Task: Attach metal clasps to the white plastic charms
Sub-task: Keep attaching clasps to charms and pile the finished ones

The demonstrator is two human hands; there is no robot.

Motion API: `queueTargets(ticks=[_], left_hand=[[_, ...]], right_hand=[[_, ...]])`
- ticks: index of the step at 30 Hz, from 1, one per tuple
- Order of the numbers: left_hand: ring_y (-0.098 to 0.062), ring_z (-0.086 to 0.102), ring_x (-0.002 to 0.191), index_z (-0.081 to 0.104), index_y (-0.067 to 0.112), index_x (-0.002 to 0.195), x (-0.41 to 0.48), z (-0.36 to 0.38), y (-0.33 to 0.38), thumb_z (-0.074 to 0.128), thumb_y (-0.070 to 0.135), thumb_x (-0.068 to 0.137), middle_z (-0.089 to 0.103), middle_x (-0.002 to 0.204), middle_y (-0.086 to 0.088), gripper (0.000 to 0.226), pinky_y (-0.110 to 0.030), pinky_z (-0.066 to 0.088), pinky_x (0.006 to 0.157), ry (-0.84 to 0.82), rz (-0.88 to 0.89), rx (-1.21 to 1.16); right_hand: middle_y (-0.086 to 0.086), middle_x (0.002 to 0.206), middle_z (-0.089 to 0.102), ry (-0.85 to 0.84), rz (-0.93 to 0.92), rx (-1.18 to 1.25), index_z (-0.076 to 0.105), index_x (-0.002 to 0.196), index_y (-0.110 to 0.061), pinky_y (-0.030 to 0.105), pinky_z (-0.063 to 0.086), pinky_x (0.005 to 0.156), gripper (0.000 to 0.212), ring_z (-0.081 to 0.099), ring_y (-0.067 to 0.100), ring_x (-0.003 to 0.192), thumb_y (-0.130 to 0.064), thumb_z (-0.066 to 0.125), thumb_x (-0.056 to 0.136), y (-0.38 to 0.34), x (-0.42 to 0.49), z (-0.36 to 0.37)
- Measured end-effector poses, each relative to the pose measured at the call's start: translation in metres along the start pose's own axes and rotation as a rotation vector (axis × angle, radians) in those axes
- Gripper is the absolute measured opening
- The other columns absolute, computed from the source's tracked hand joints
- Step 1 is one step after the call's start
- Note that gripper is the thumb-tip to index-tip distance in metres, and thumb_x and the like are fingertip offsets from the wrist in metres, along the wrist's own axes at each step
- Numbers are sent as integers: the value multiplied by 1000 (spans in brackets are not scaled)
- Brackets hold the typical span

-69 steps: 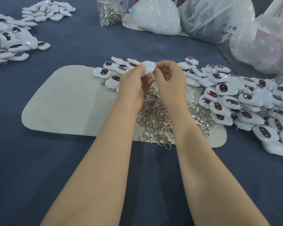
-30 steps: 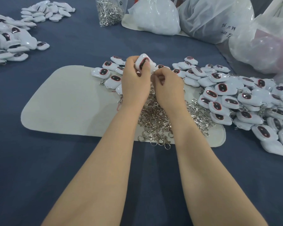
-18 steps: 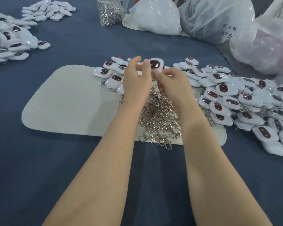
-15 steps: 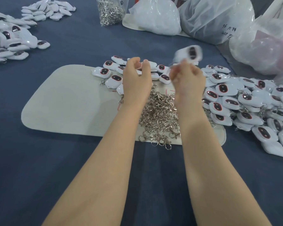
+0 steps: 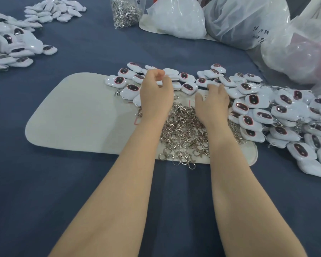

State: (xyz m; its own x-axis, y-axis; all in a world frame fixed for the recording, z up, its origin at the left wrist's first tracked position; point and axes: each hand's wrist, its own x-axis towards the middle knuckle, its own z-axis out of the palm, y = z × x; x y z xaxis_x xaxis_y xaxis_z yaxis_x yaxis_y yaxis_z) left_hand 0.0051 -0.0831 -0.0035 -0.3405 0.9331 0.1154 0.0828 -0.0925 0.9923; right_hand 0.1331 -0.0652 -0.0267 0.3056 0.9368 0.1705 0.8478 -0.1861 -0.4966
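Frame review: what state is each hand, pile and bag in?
Mat: lying flat.
Left hand: fingers loosely curled, nothing visible in it.
Right hand: open, fingers spread.
Clasps: loose heap on the mat.
Charms: loose heap, right of the clasps.
Bag of clasps: upright.

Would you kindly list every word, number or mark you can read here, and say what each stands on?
"96", then handwritten characters too blurred to read: on the translucent grey plastic bag.
A second handwritten line beneath it: unreadable.
Red pen marks on the white felt mat: no legible characters.
Dark print on the clear bag of metal clasps: cut off, unreadable.
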Motion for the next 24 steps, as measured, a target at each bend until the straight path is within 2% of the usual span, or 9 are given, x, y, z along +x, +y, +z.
queueTargets(ticks=[3, 6, 8, 10, 12, 14, 16, 19, 24], left_hand=[[-4, 56, 90, 56, 16, 112, 0, 0, 0, 45, 19, 95, 54, 103, 12, 20, -25, 44, 88, -9, -5, 19], [-13, 58, 101, 55, 19, 105, 1, 1, -1, 45, 18, 95, 54, 103, 10, 15, -26, 44, 90, -23, -13, 34], [-11, 57, 99, 54, 22, 102, 1, 1, -1, 45, 18, 95, 53, 101, 12, 12, -24, 42, 86, -32, -11, 42], [-4, 55, 91, 53, 23, 101, 2, 1, -2, 45, 18, 95, 52, 99, 14, 11, -19, 38, 79, -36, -6, 46], [7, 49, 82, 52, 23, 100, 2, 2, -3, 45, 18, 95, 51, 98, 15, 10, -14, 36, 71, -36, -3, 44], [13, 45, 79, 52, 23, 100, 2, 1, -3, 45, 18, 95, 51, 99, 15, 11, -6, 32, 67, -35, 2, 40], [13, 45, 79, 53, 23, 100, 2, 2, -4, 45, 17, 95, 52, 99, 14, 11, -3, 31, 67, -35, 8, 43], [10, 47, 80, 55, 22, 101, 2, 2, -3, 45, 17, 94, 53, 99, 14, 12, -9, 34, 68, -33, 12, 44], [-7, 56, 96, 55, 22, 100, 2, 2, -2, 45, 17, 94, 53, 97, 14, 13, -21, 38, 82, -22, -2, 39]], right_hand=[[15, 159, 6, -53, 10, -62, 24, 148, -12, 44, 12, 116, 59, 3, 30, 146, -41, 37, 99, -1, -2, 2], [15, 158, 10, -79, 17, -115, 28, 146, -9, 43, 11, 116, 60, 5, 29, 146, -45, 37, 98, 0, -1, 3], [15, 153, 26, -22, -2, -105, 38, 140, -7, 41, 16, 115, 55, 16, 31, 142, -42, 39, 98, -1, -2, 3], [15, 139, 46, 97, -40, -47, 49, 131, -7, 38, 22, 112, 44, 32, 30, 133, -34, 42, 97, -4, -3, 1], [14, 129, 54, 174, -46, 49, 53, 126, -9, 39, 31, 108, 37, 42, 29, 124, -27, 43, 96, -7, -4, -2], [13, 137, 46, 141, -19, 108, 48, 131, -11, 40, 33, 106, 38, 40, 31, 126, -23, 43, 95, -8, -4, -2], [13, 145, 36, 49, -13, 31, 41, 138, -12, 39, 26, 107, 45, 33, 35, 131, -23, 43, 95, -6, -3, 0], [14, 143, 38, -8, -31, -83, 39, 140, -13, 39, 26, 106, 47, 32, 36, 130, -26, 44, 95, -2, -3, 3], [10, 131, 51, 56, -15, 6, 50, 129, -15, 41, 40, 98, 38, 46, 31, 121, -30, 50, 94, -5, -3, 1]])
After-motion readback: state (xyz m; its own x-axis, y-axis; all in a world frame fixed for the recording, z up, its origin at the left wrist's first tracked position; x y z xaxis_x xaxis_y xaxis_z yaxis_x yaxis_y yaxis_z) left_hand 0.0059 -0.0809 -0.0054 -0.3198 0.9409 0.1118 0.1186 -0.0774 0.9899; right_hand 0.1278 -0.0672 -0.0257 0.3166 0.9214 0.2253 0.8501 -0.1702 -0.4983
